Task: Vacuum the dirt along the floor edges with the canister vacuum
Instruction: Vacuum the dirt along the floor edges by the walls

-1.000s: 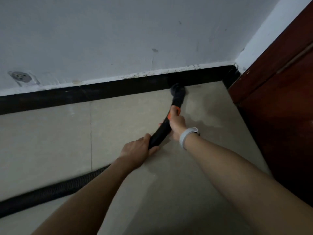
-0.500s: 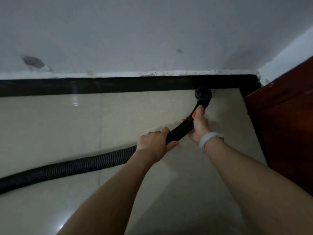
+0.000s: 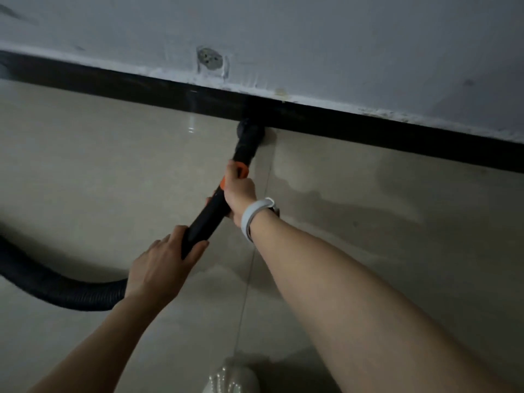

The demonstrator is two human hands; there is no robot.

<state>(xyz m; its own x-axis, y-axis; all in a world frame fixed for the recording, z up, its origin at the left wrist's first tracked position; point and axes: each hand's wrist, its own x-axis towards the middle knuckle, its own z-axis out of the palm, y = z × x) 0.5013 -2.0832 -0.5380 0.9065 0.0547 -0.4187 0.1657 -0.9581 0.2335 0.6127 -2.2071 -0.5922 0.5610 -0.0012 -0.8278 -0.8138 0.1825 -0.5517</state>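
Vacuum wand (image 3: 208,215) gripped by both hands, left (image 3: 161,266) behind right (image 3: 239,191).

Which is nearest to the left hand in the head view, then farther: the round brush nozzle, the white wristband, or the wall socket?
From the left hand:
1. White wristband, up and to its right on the other wrist.
2. Round brush nozzle, ahead against the black baseboard.
3. Wall socket, farthest, on the wall above the baseboard.
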